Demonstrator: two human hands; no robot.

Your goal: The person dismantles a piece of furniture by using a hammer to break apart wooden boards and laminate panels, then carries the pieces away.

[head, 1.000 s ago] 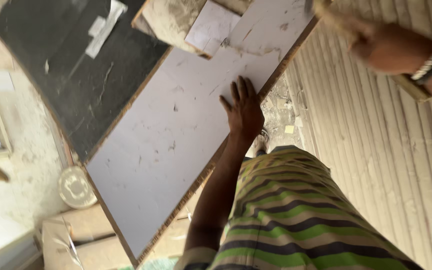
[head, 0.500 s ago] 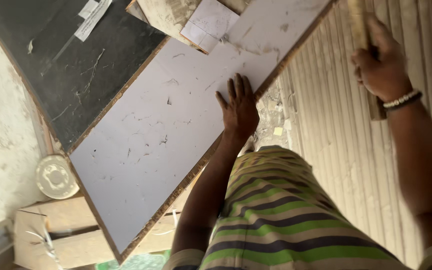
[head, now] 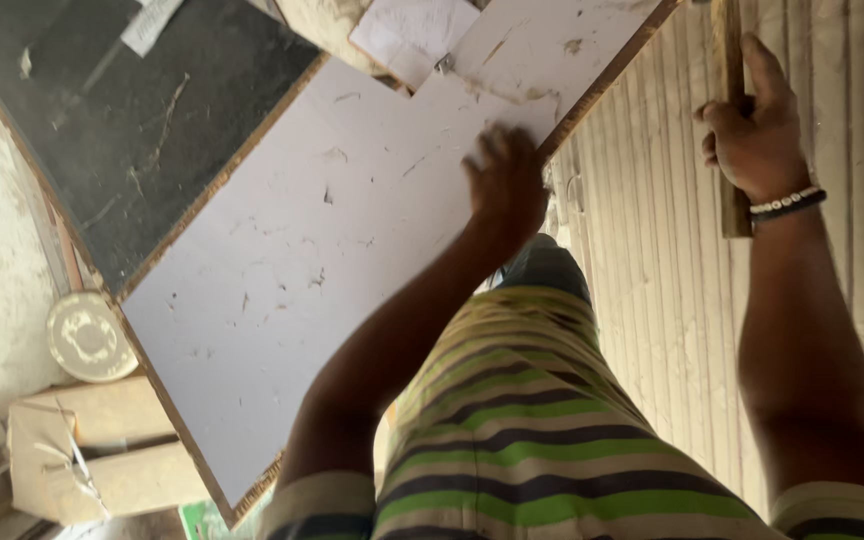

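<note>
My left hand (head: 507,185) lies flat on a large white laminated board (head: 292,280) near its right edge, fingers spread and slightly blurred. That board has a brown chipboard edge and is scattered with small chips and scuffs. My right hand (head: 757,130), with a beaded bracelet at the wrist, is closed around a narrow wooden strip (head: 724,40) that runs upright over a ribbed beige surface (head: 652,250). My striped green, yellow and dark shirt fills the bottom of the view.
A black board (head: 132,110) lies beside the white one at upper left. A pale sheet (head: 412,35) rests at the white board's top end. A round cream disc (head: 90,337) and brown cardboard boxes (head: 102,450) sit at lower left against a rough pale wall.
My right hand has come down from the top corner and now grips the wooden strip lower in view. My left hand stays on the white board. The view has moved closer.
</note>
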